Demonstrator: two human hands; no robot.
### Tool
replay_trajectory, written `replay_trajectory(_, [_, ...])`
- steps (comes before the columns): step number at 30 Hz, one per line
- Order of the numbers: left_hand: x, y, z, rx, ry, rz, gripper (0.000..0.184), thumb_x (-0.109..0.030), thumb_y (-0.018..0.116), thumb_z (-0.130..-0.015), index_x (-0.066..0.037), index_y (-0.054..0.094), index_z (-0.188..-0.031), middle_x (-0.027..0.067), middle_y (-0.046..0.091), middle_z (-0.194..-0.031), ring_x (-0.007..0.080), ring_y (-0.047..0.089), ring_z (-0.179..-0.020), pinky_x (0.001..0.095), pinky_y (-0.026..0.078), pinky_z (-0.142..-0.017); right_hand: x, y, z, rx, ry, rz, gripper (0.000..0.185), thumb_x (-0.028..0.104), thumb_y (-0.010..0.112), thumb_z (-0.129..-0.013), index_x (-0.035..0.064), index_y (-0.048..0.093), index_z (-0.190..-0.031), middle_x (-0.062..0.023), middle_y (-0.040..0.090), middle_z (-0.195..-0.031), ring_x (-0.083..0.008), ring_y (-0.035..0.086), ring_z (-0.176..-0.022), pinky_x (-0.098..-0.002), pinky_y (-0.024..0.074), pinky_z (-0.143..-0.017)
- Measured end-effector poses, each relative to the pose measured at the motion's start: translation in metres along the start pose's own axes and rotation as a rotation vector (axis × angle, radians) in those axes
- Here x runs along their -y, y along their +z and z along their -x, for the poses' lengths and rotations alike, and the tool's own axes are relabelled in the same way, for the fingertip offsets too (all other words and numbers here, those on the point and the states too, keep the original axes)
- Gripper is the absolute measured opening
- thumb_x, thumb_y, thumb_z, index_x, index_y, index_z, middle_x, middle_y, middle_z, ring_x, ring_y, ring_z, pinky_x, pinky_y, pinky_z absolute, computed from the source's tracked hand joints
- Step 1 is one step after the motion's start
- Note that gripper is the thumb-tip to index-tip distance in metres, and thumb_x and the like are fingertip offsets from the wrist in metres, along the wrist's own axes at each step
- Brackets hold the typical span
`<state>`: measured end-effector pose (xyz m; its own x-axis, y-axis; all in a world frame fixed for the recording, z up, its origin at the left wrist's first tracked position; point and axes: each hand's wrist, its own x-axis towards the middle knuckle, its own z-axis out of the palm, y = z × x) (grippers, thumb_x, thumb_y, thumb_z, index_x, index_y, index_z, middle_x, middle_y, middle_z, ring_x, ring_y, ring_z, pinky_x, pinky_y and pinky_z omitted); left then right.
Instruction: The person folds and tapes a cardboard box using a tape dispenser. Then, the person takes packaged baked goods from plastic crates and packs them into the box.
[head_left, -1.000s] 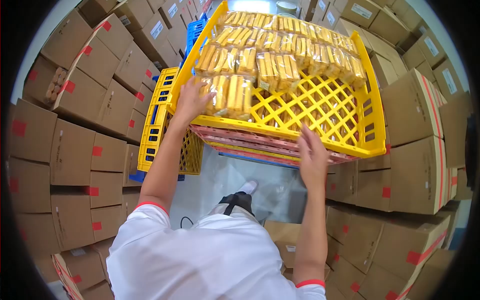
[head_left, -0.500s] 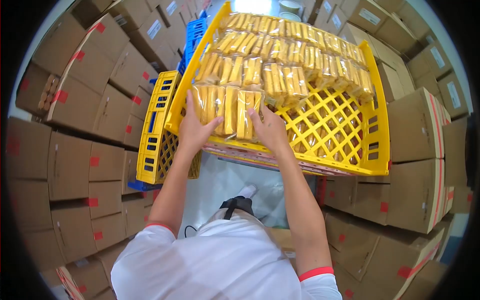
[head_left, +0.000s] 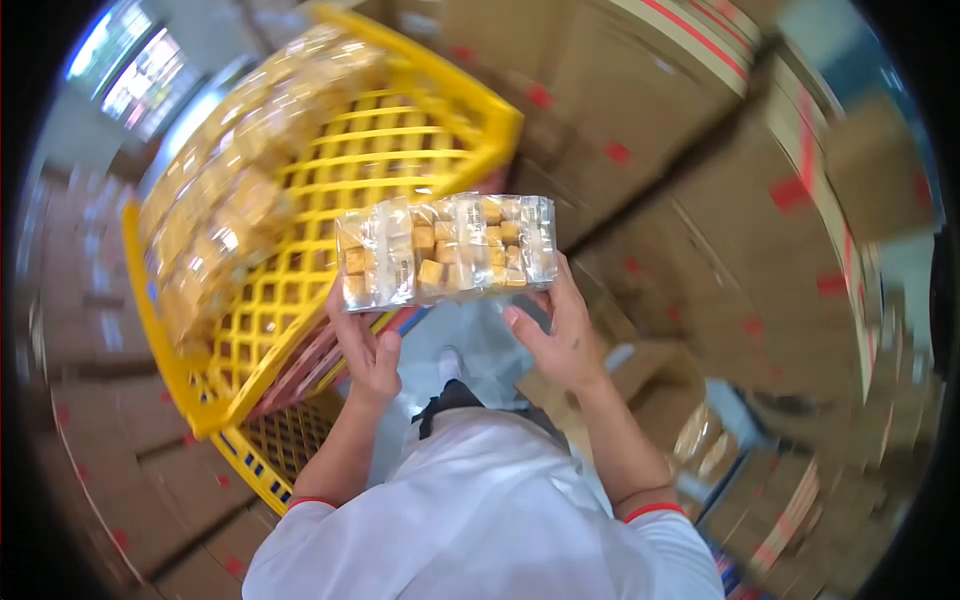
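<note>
A row of clear plastic packs of yellow food sticks (head_left: pixel 447 250) is held up in front of me, the sticks' square ends facing me. My left hand (head_left: pixel 366 352) presses the row's left end, and my right hand (head_left: pixel 566 335) grips the right end. Both hands are closed on it from the sides and below. Behind the row on the left stands a yellow plastic crate (head_left: pixel 470 165) with a lattice bottom. More stick packs (head_left: pixel 225 215) lie along its far left side, blurred by motion.
At my lower right is an open cardboard carton (head_left: pixel 640 372) with wrapped packs (head_left: pixel 702 432) near it. Stacked cardboard boxes (head_left: pixel 690 210) with red tape stand around me. Another yellow crate (head_left: pixel 262 470) sits low at the left.
The packs have been lifted off the crate and tipped, so their ends show. My view has turned right; the crate now lies to the left.
</note>
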<state>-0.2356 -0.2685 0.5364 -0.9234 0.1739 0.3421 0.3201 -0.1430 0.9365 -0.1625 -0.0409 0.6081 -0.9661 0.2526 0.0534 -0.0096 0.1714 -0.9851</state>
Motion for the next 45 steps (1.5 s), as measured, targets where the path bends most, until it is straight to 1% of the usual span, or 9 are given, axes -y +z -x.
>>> replay_trajectory(7, [0.011,0.2,0.074,0.722,-0.165,0.173,0.094,-0.068,0.053,-0.097,0.0,0.026,-0.155,0.0197,0.034,-0.158,0.0318,0.036,-0.147,0.0448,0.026,-0.122,-0.075,-0.173,0.207,-0.632,0.145,-0.108,0.075,0.034,0.071,-0.099,-0.0006,0.037,-0.156,-0.0174,0.058,-0.143,-0.0219,0.055,-0.133,-0.0372,0.0402,-0.113])
replay_trajectory(15, [0.048,0.396,0.189,1.212,-0.446,0.241,0.085,-0.047,0.055,-0.103,-0.006,0.011,-0.163,0.0162,0.035,-0.156,0.0288,0.039,-0.144,0.0428,0.028,-0.12,-0.192,-0.273,0.358,-1.279,0.218,-0.109,0.053,0.034,0.064,-0.103,-0.0002,0.05,-0.142,-0.0119,0.061,-0.133,-0.0196,0.057,-0.122,-0.0331,0.043,-0.107])
replay_trajectory(19, [0.088,0.438,0.234,1.198,-0.751,0.29,0.092,-0.015,0.069,-0.095,-0.012,0.008,-0.165,0.0147,0.036,-0.154,0.0247,0.041,-0.141,0.0397,0.035,-0.117,-0.269,-0.282,0.361,-1.39,0.245,0.009,0.053,0.028,0.067,-0.101,-0.0016,0.048,-0.14,-0.0181,0.058,-0.135,-0.0252,0.056,-0.125,-0.0356,0.0428,-0.108])
replay_trajectory(25, [0.176,0.466,0.235,1.456,-0.383,-0.215,0.085,-0.003,0.076,-0.086,-0.009,0.029,-0.156,0.0166,0.035,-0.154,0.0295,0.044,-0.14,0.04,0.038,-0.117,-0.337,-0.274,0.34,-1.462,0.383,-0.189,0.056,0.029,0.063,-0.103,0.0011,0.044,-0.149,-0.0176,0.057,-0.138,-0.0289,0.055,-0.128,-0.0382,0.0403,-0.112])
replay_trajectory(27, [0.158,0.475,0.232,1.56,0.051,-0.464,0.084,-0.003,0.08,-0.08,-0.007,0.034,-0.15,0.0217,0.035,-0.153,0.0388,0.047,-0.137,0.0441,0.042,-0.115,-0.348,-0.271,0.335,-1.443,0.407,-0.357,0.059,0.029,0.06,-0.106,0.0092,0.037,-0.156,-0.0147,0.051,-0.147,-0.0248,0.052,-0.131,-0.0393,0.0458,-0.107])
replay_trajectory(31, [0.167,0.496,0.227,1.761,0.053,-0.646,0.086,-0.004,0.083,-0.076,-0.004,0.035,-0.148,0.0263,0.033,-0.152,0.0471,0.047,-0.133,0.0487,0.045,-0.112,-0.348,-0.275,0.314,-1.576,0.532,-0.786,0.057,0.025,0.061,-0.105,0.0168,0.039,-0.156,-0.0096,0.054,-0.144,-0.0231,0.056,-0.126,-0.044,0.0497,-0.1])
replay_trajectory(33, [0.19,0.507,0.231,1.748,0.553,-0.701,0.086,-0.003,0.082,-0.075,-0.003,0.037,-0.147,0.0259,0.04,-0.146,0.0478,0.052,-0.128,0.049,0.05,-0.107,-0.379,-0.272,0.312,-1.604,0.539,-0.867,0.057,0.023,0.061,-0.105,0.0186,0.039,-0.157,-0.0076,0.055,-0.143,-0.0227,0.058,-0.125,-0.0449,0.0502,-0.098])
replay_trajectory(42, [0.276,0.57,0.289,1.914,0.634,-1.189,0.083,0.0,0.076,-0.075,-0.006,0.038,-0.149,0.0212,0.052,-0.137,0.0417,0.057,-0.125,0.047,0.056,-0.101,-0.531,-0.273,0.295,-1.829,0.445,-0.875,0.061,0.011,0.066,-0.097,0.0048,0.044,-0.154,-0.012,0.059,-0.144,-0.0243,0.056,-0.13,-0.0353,0.0406,-0.109])
replay_trajectory(45, [0.288,0.571,0.299,1.934,0.554,-1.242,0.078,-0.01,0.074,-0.082,-0.012,0.039,-0.151,0.0214,0.047,-0.144,0.0406,0.053,-0.131,0.0459,0.057,-0.098,-0.565,-0.274,0.291,-1.808,0.696,-0.644,0.058,0.014,0.069,-0.095,0.0021,0.051,-0.149,-0.0163,0.056,-0.149,-0.0278,0.053,-0.135,-0.0362,0.0366,-0.113])
